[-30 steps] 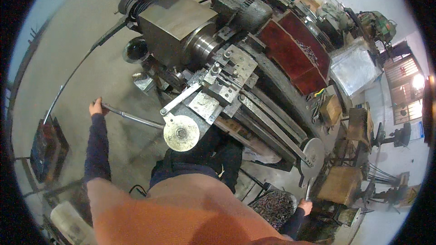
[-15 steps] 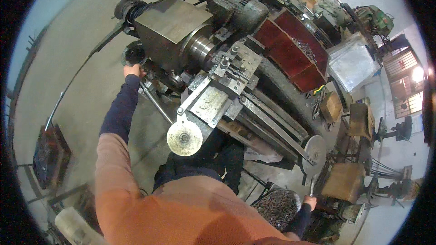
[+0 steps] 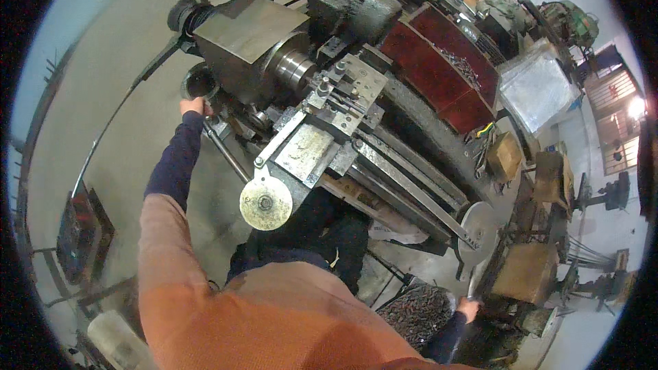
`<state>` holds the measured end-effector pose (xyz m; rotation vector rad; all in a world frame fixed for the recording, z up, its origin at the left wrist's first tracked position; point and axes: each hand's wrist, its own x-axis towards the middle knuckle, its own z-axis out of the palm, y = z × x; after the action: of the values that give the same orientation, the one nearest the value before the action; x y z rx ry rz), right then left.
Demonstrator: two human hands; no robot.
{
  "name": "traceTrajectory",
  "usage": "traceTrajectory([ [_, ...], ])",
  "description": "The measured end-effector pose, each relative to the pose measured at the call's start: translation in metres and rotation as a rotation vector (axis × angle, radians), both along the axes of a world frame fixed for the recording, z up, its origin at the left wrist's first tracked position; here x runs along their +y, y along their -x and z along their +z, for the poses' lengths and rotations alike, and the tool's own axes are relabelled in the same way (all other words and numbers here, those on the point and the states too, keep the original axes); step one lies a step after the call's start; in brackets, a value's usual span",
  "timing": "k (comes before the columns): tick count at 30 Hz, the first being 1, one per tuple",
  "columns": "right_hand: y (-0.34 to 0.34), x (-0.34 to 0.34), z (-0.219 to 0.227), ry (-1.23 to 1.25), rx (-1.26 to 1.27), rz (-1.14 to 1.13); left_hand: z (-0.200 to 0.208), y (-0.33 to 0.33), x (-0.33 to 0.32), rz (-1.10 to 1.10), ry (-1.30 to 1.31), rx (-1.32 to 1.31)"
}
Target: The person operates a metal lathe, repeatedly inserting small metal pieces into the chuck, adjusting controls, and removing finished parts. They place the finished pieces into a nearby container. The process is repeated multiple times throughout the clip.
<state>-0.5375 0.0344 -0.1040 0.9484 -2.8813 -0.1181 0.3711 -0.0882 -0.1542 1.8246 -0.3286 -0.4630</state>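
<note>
A small lathe with a grey metal headstock cover (image 3: 250, 27) and a shiny spindle nose (image 3: 293, 70) stands before me. Close to the spindle sits the tool slide (image 3: 343, 92), linked by a flat bar to a pale round disc (image 3: 266, 203). Out at the far left, my left hand (image 3: 195, 106) has its fingers curled at the lower rim of a dark, round, cup-like part (image 3: 201, 83); what they grip is hidden. Low on the right, my right hand (image 3: 468, 310) is closed round a metal lever handle (image 3: 474, 281) below a grey round disc (image 3: 478, 231).
Behind the slide stands a dark red tray (image 3: 439, 65) with small metal pieces. A bucket of dark metal parts (image 3: 418, 312) is beside my right forearm. Spanners (image 3: 482, 154) and a wooden block (image 3: 506, 157) lie at the right. An electric motor (image 3: 353, 10) sits behind the headstock.
The machine has shifted slightly left in view. Both hands stay at the same places on it, the right still round the lever handle.
</note>
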Motion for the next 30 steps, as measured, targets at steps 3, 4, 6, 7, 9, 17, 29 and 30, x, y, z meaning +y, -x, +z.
traceTrajectory([
  [3,0.028,-0.038,0.021,-0.115,0.034,0.115,-0.02,-0.03,0.016,0.006,0.054,-0.072],
  [4,0.04,-0.053,0.016,-0.117,0.078,0.129,-0.031,-0.042,0.02,-0.031,0.081,-0.178],
  [6,0.062,-0.072,0.014,-0.139,0.114,0.107,-0.042,-0.046,0.014,-0.086,0.098,-0.28],
  [7,0.063,-0.082,0.022,-0.164,0.105,0.091,-0.042,-0.044,0.011,-0.092,0.104,-0.279],
  [9,0.042,-0.101,0.036,-0.152,0.181,0.065,-0.046,-0.044,0.012,-0.096,0.137,-0.287],
  [17,0.027,-0.075,0.016,-0.005,0.29,0.104,-0.009,-0.012,0.01,-0.144,0.213,0.184],
  [29,-0.104,0.021,-0.007,0.271,-0.247,0.221,-0.043,-0.032,0.027,-0.657,-0.994,-0.714],
  [30,-0.096,0.021,-0.015,0.301,-0.216,0.325,-0.046,-0.034,0.03,-0.629,-0.959,-0.718],
])
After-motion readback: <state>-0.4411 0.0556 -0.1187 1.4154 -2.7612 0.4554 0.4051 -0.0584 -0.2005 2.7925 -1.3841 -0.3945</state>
